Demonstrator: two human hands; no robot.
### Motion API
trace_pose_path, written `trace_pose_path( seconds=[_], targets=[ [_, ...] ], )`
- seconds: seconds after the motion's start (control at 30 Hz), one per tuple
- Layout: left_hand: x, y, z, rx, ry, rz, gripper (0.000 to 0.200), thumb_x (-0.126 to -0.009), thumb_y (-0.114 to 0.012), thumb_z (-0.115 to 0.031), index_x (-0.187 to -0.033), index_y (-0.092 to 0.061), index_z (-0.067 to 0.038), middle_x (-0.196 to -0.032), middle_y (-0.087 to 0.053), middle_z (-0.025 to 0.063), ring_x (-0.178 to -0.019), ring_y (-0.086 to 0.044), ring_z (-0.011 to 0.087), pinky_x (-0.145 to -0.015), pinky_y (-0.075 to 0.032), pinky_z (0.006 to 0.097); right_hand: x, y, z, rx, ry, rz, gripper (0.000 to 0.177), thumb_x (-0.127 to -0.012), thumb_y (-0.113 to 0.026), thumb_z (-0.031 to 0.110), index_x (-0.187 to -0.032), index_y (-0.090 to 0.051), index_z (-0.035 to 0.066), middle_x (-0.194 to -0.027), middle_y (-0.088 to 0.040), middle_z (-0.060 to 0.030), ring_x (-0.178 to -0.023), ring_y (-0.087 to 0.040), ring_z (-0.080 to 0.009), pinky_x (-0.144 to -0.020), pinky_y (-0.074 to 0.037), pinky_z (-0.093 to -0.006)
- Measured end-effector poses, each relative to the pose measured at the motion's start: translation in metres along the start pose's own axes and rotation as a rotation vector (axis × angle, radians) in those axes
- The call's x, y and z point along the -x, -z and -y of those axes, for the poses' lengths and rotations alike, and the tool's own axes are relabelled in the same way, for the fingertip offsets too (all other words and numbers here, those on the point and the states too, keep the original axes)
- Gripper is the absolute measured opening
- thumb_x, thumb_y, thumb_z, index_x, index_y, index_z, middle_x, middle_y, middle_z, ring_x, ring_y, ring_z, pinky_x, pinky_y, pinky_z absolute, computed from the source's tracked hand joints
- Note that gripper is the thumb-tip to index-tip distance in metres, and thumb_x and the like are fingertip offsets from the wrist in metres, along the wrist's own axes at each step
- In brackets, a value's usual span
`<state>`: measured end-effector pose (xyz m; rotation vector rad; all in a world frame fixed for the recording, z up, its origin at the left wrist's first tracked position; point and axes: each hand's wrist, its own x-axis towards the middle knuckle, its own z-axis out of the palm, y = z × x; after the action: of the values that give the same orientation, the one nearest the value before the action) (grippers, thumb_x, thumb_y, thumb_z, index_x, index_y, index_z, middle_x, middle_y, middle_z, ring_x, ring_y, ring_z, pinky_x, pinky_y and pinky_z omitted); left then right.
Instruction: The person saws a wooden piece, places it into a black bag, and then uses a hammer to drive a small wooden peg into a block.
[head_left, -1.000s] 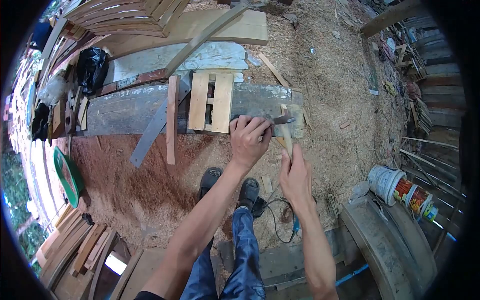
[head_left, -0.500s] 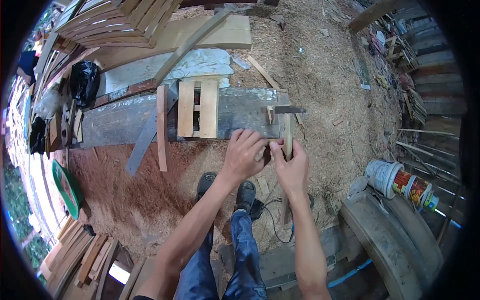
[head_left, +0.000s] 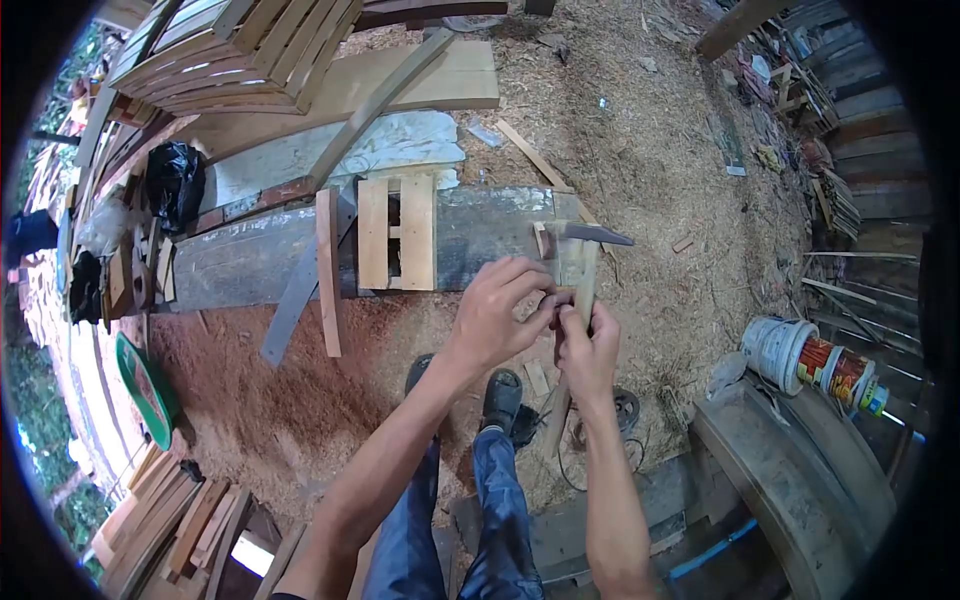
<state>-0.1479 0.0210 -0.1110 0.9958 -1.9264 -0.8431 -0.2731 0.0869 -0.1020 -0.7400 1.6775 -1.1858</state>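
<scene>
A green bowl [head_left: 150, 385] lies on the sawdust floor, left of the bench [head_left: 240, 258]. A thin wood stick [head_left: 328, 270] and a little wood frame [head_left: 397, 232] lie on the bench. Just in front of the bench's right end, the left hand [head_left: 500, 318] curls its fingers by the handle of the hammer [head_left: 600, 235]. I cannot tell if it holds anything. The right hand [head_left: 588, 352] is closed tight around that handle. The hammer's head is over the bench's right end. Paint cans [head_left: 810, 362] lie far right of the bench.

We are seeing a long grey weathered plank bench [head_left: 250, 255], a pale slatted wooden frame [head_left: 397, 233] lying on it, a narrow reddish strip [head_left: 328, 270] crossing it
</scene>
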Motion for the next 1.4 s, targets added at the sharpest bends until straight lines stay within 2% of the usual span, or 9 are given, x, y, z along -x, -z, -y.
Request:
trace_pose_path(
  seconds=[0.17, 0.3, 0.37, 0.47, 0.53, 0.6, 0.8, 0.97, 1.4],
  targets=[
    [-0.007, 0.011, 0.003, 0.022, -0.009, 0.185, 0.019, -0.070, -0.073, -0.006, -0.087, -0.064, -0.002, -0.087, -0.063, 0.0097, -0.081, -0.060, 0.0265, -0.071, -0.046, 0.0338, -0.006, 0.008, 0.003, -0.090, -0.134, 0.079, 0.014, -0.091, -0.060, 0.016, -0.093, -0.059, 0.002, -0.069, -0.054, 0.0015, -0.046, -0.042, -0.0024, -0.040, -0.032, -0.0217],
    [0.001, -0.002, 0.009, 0.231, 0.102, 0.144, 0.016, -0.077, -0.071, -0.008, -0.089, -0.064, -0.001, -0.086, -0.064, 0.0072, -0.079, -0.060, 0.0190, -0.071, -0.044, 0.0281, -0.004, 0.002, 0.016, -0.231, -0.226, 0.057, 0.013, -0.092, -0.059, 0.015, -0.093, -0.058, 0.003, -0.067, -0.053, 0.0018, -0.043, -0.040, -0.0014, -0.036, -0.029, -0.0194],
    [0.011, -0.011, 0.006, 0.756, 0.665, 0.054, 0.013, -0.086, -0.066, -0.010, -0.094, -0.063, 0.000, -0.086, -0.063, 0.0034, -0.080, -0.058, 0.0115, -0.073, -0.045, 0.0254, -0.006, -0.005, 0.017, -0.437, -0.275, 0.050, 0.013, -0.092, -0.059, 0.015, -0.093, -0.058, 0.002, -0.067, -0.054, 0.0009, -0.042, -0.039, -0.0011, -0.034, -0.027, -0.0186],
    [0.015, -0.026, 0.009, 0.979, 0.791, -0.113, 0.013, -0.090, -0.062, -0.009, -0.098, -0.062, 0.002, -0.087, -0.061, 0.0007, -0.084, -0.056, 0.0078, -0.074, -0.047, 0.0255, -0.015, -0.012, 0.014, -0.420, -0.230, 0.052, 0.012, -0.092, -0.059, 0.014, -0.094, -0.058, 0.003, -0.069, -0.055, -0.0007, -0.041, -0.038, -0.0001, -0.033, -0.025, -0.0177],
    [0.010, -0.026, 0.011, 0.952, 0.778, -0.136, 0.015, -0.090, -0.062, -0.008, -0.101, -0.061, 0.002, -0.087, -0.061, 0.0008, -0.086, -0.056, 0.0077, -0.075, -0.047, 0.0246, -0.021, -0.013, 0.012, -0.391, -0.240, 0.048, 0.012, -0.090, -0.062, 0.014, -0.091, -0.060, 0.001, -0.071, -0.056, -0.0014, -0.045, -0.044, -0.0036, -0.038, -0.034, -0.0216],
    [0.002, -0.023, 0.018, 0.648, 0.661, -0.165, 0.016, -0.090, -0.062, -0.008, -0.102, -0.061, 0.002, -0.088, -0.063, 0.0015, -0.085, -0.056, 0.0065, -0.075, -0.047, 0.0228, -0.032, -0.021, -0.001, 0.137, 0.158, -0.116, 0.014, -0.085, -0.066, 0.013, -0.088, -0.062, -0.001, -0.073, -0.059, -0.0058, -0.054, -0.054, -0.0137, -0.050, -0.043, -0.0298],
    [-0.024, -0.019, 0.050, 0.412, 0.559, -0.222, 0.014, -0.085, -0.067, -0.009, -0.095, -0.068, 0.000, -0.083, -0.065, 0.0050, -0.075, -0.055, 0.0104, -0.067, -0.044, 0.0244, -0.056, -0.034, -0.019, 0.408, 0.277, -0.288, 0.015, -0.077, -0.067, 0.006, -0.090, -0.064, -0.001, -0.082, -0.062, -0.0171, -0.073, -0.061, -0.0332, -0.068, -0.047, -0.0399],
    [-0.026, -0.027, 0.056, 0.019, 0.252, -0.103, 0.012, -0.080, -0.068, -0.006, -0.092, -0.069, -0.004, -0.089, -0.067, 0.0069, -0.082, -0.061, 0.0183, -0.074, -0.045, 0.0298, -0.056, -0.034, -0.016, 0.314, 0.142, -0.277, 0.015, -0.077, -0.067, 0.005, -0.089, -0.065, -0.002, -0.083, -0.062, -0.0178, -0.076, -0.061, -0.0339, -0.071, -0.046, -0.0408],
    [-0.025, -0.033, 0.054, -0.147, 0.249, -0.098, 0.010, -0.080, -0.067, -0.012, -0.088, -0.069, -0.007, -0.087, -0.067, 0.0035, -0.086, -0.058, 0.0223, -0.079, -0.037, 0.0335, -0.057, -0.028, -0.018, 0.370, 0.169, -0.250, 0.017, -0.077, -0.070, 0.009, -0.089, -0.065, -0.002, -0.084, -0.063, -0.0181, -0.081, -0.060, -0.0358, -0.073, -0.045, -0.0419]
  ],
)
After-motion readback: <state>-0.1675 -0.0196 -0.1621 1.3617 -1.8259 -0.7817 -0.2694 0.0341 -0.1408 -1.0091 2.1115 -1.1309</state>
